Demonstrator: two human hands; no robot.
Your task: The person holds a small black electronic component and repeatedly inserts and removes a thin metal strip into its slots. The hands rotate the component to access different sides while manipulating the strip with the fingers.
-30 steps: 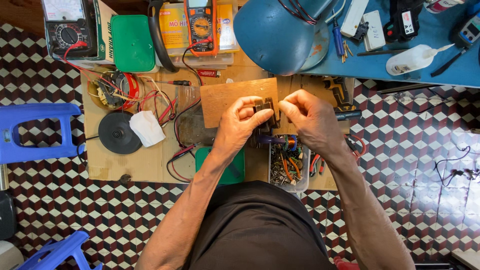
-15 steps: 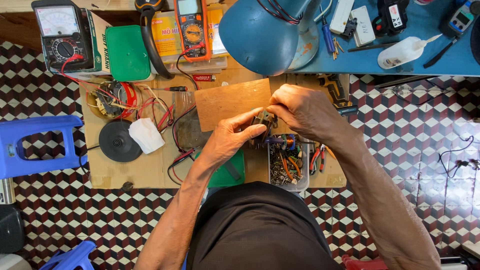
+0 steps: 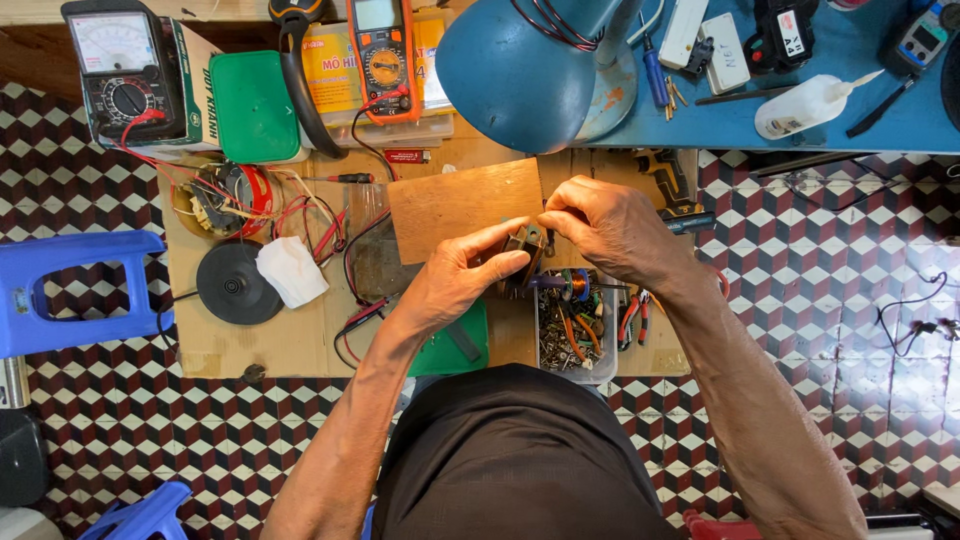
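My left hand (image 3: 462, 278) grips a small dark boxy electrical part (image 3: 524, 246) between thumb and fingers, just above a low wooden work table (image 3: 290, 345). My right hand (image 3: 612, 228) pinches the top of the same part from the right side, fingertips closed on it. Much of the part is hidden by my fingers. A brown wooden board (image 3: 455, 205) lies on the table directly behind the hands. Below the hands sits a clear tray (image 3: 574, 330) full of screws, pliers and a small copper coil.
A blue desk lamp (image 3: 520, 65) hangs over the table's far edge. Two multimeters (image 3: 378, 55), (image 3: 118, 75), a green box (image 3: 252, 105), tangled wires (image 3: 230, 195), a black disc (image 3: 238, 285) and white paper are at the left. Blue stool (image 3: 60, 290) left; blue bench (image 3: 820, 90) with tools upper right.
The view has shifted slightly, so the table sits lower in frame. Both hands stay closed on the small part, with the left thumb and fingers repositioned around it.
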